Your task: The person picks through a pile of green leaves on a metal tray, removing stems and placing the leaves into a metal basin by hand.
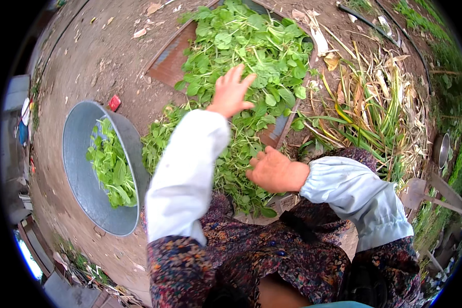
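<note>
A large heap of leafy greens (246,46) lies on a rusty corrugated metal sheet (171,63) before me. My left hand (233,92), fingers spread, hovers over or touches the near side of the heap; nothing shows in its grip. Lower and to the right, my right hand (277,169) has its fingers curled down by a looser pile of greens (238,181); its palm side is hidden, so I cannot tell whether it holds anything. At the left, a galvanized metal tub (81,154) stands with some picked greens (113,165) inside.
Dry husks and long green-yellow leaves (369,104) lie in a pile at the right. A small red object (114,103) is on the dirt behind the tub. Black hoses (369,25) cross the ground at the upper right. A metal bowl (443,151) sits at the far right.
</note>
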The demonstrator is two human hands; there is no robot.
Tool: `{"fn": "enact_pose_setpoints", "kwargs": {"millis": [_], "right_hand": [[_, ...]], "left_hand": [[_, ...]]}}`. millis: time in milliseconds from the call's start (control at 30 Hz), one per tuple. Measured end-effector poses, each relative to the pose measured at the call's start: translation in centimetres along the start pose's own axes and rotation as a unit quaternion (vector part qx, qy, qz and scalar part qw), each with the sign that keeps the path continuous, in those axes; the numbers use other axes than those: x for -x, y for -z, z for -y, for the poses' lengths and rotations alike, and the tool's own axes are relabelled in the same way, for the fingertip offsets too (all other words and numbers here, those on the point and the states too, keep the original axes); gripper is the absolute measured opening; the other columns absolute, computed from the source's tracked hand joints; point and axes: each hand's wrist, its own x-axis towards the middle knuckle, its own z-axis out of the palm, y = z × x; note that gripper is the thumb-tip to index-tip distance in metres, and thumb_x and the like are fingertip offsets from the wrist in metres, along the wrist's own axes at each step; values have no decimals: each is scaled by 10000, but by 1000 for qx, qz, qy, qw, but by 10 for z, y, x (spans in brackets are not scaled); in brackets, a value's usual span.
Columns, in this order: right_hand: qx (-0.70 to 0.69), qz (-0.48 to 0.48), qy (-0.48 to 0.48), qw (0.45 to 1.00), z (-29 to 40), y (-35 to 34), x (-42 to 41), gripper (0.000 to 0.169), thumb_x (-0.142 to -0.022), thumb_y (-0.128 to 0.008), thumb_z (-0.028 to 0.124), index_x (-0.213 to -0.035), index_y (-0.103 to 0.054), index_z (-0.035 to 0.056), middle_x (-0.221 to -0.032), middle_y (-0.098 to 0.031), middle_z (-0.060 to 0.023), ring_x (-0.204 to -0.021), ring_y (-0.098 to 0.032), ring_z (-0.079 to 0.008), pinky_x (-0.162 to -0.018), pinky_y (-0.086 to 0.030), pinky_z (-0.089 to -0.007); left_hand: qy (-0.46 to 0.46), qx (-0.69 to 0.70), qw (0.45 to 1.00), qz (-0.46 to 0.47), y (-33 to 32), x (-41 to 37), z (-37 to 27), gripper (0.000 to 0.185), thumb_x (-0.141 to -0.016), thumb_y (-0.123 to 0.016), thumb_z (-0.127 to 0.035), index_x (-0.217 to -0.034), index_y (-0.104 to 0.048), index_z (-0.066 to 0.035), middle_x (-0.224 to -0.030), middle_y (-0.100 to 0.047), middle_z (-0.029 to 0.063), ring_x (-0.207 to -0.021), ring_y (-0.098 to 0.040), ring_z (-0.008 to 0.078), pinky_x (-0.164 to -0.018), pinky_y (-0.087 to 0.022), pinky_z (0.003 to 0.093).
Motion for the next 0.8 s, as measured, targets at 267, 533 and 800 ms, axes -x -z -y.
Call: {"fn": "enact_pose_setpoints", "kwargs": {"millis": [267,533,800], "right_hand": [[-39,-92,0,995,6,-21,18,156,-710,-542,186,-826,-614,111,-790,-580,-55,-781,-553,-218,-674,-389,-346],[-59,-93,15,994,-6,-17,41,163,-692,-556,184,-823,-601,98,-802,-574,-65,-776,-552,-223,-667,-393,-344],[-64,-130,12,989,-10,-21,46,146,-673,-551,154,-800,-587,89,-780,-569,-66,-764,-553,-229,-655,-397,-345]], "left_hand": [[116,-127,982,-84,-95,-70,-14,286,-786,-572,-179,-1065,-550,-239,-1437,-146,95,-1274,-191,412,-932,-240,646],[168,220,942,-190,-7,-60,84,340,-702,-579,31,-993,-606,-143,-961,-618,76,-816,-597,224,-716,-475,324],[98,657,707,-240,116,-32,54,374,-769,-561,5,-1131,-479,-36,-1000,-583,111,-799,-604,196,-675,-533,311]]}}
